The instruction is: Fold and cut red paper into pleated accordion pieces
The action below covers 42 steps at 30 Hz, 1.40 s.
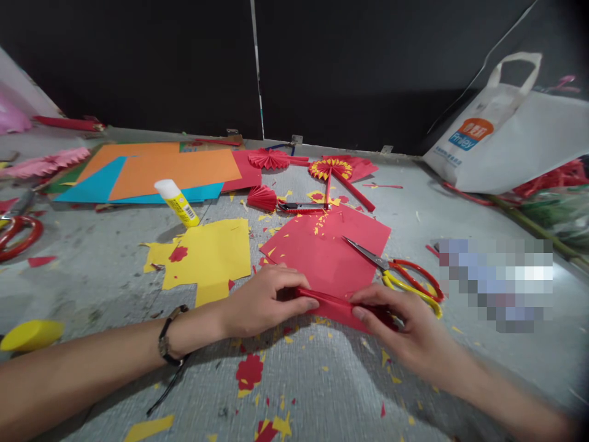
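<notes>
Between my two hands is a narrow folded strip of red paper [329,301], held over the near edge of a larger red paper sheet [331,258]. My left hand [267,299] pinches its left end between thumb and fingers. At the other end, my right hand [405,322] grips it the same way; the fingers partly cover the strip. Scissors [391,265] with red and yellow handles lie just beyond my right hand, blades partly over the red sheet. Left of the sheet lies a cut yellow paper [218,248] with a small red flower shape on it.
A glue stick [177,202] stands tilted near orange sheets [175,172] and blue sheets [87,187]. Behind the red sheet lie a utility knife [301,207] and folded paper rosettes [330,168]. A white bag [506,135] stands at right, red-handled scissors [21,236] at left. Paper scraps litter the table.
</notes>
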Tool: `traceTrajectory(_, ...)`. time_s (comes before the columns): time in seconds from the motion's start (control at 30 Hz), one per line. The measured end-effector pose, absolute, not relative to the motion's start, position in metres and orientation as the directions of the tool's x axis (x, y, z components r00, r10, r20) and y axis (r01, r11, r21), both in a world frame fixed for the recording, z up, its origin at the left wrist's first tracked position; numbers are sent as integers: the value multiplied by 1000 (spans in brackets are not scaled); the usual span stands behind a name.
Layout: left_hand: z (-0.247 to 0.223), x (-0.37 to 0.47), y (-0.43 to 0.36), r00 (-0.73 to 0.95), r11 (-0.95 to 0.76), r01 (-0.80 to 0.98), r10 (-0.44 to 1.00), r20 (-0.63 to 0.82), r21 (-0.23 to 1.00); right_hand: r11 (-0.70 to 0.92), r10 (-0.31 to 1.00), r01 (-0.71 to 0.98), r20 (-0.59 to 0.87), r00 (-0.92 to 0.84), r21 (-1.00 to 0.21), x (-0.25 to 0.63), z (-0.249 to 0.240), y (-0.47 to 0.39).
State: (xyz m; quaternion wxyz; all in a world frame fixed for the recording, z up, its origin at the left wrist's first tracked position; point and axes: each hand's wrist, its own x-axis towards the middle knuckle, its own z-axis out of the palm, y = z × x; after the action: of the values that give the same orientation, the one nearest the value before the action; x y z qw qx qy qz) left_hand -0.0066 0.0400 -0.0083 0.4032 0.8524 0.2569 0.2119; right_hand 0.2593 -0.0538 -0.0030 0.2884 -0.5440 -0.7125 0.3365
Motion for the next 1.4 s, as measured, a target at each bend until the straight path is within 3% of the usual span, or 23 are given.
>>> traceTrajectory(0.2, -8, -7, 40, 786, -552, 254, 597, 163, 794, 137, 980, 549, 31, -199, -825, 257, -1, -53)
traceTrajectory(0.5, -3, -7, 39, 782, -430, 263, 619, 70, 864, 139, 976, 562, 18, -215, -816, 259, -4, -54)
traceTrajectory(0.73, -2, -6, 39, 782, -511, 228, 603, 157, 828, 144, 976, 549, 27, -216, -823, 256, -3, -55)
traceTrajectory(1.4, -3, -8, 39, 799, -526, 234, 583, 146, 818, 170, 972, 557, 44, -232, -813, 257, -5, -54)
